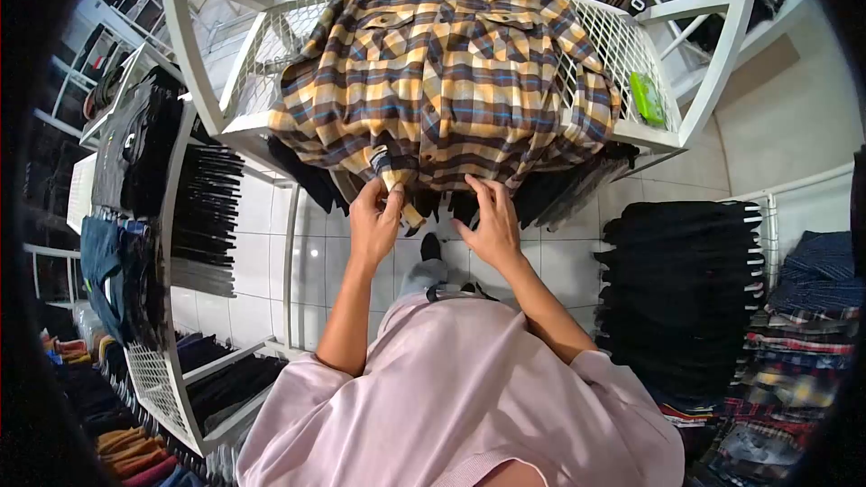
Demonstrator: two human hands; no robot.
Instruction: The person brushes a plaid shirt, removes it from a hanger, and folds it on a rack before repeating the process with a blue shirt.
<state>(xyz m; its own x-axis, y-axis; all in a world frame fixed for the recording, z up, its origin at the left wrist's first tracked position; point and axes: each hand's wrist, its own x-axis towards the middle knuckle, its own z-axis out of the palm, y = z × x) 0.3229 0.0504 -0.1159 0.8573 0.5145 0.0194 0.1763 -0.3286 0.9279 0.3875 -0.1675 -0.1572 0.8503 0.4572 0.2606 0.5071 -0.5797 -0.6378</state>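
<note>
A yellow, brown and white plaid shirt (433, 81) lies spread, buttoned front up, on a white mesh rack top, its collar at the far side. Its lower edge hangs over the near side toward me. My left hand (374, 224) is closed, thumb and fingers pinching a bit of the shirt's cloth beside a small dark-and-white label (380, 159). Along the hem to the right, my right hand (492, 224) has its fingers apart, fingertips right at the cloth's edge and nothing gripped in it.
The white mesh rack (234, 108) has raised side frames. A bright green packet (647, 99) lies on its right end. Dark garments hang beneath. Stacked dark clothes (681, 298) stand at right, beside folded plaid shirts (798, 343). Another white rack (167, 388) holds clothes at left.
</note>
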